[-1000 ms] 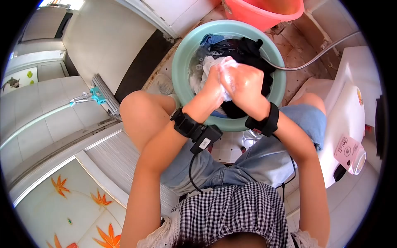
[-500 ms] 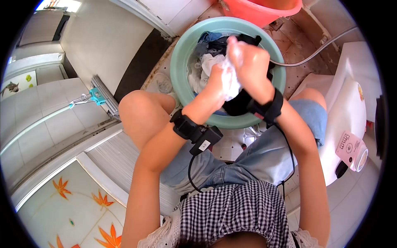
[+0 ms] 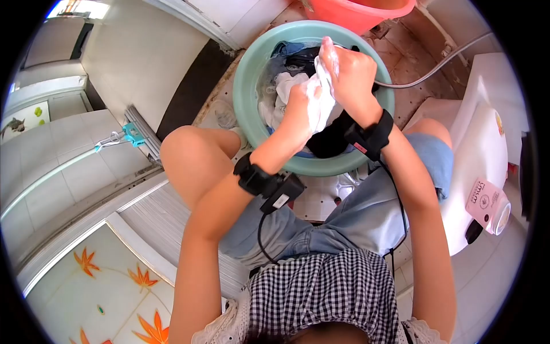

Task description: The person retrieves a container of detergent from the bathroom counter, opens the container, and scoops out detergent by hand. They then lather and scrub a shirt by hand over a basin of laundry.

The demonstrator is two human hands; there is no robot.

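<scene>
Over a green basin (image 3: 242,94), a white soapy cloth (image 3: 324,107) is bunched between my two hands. My left hand (image 3: 300,108) is closed round its lower left part, with suds on the fingers. Gripping the upper right part is my right hand (image 3: 352,73), also closed, its thumb side lathered. The two fists are almost touching. Below them in the basin lie a white garment (image 3: 286,86), a black garment (image 3: 332,140) and some blue denim (image 3: 288,49) in sudsy water. The cloth's exact kind cannot be made out.
A red bucket (image 3: 361,14) stands behind the basin. A metal hose (image 3: 435,73) runs in from the right. On the right is a white fixture (image 3: 484,137) with a pink-labelled jar (image 3: 487,207). A blue-headed mop (image 3: 134,134) leans at left.
Both fists have shifted slightly, the right one a little up and right. More of the white cloth now shows between them. The view has drifted slightly.
</scene>
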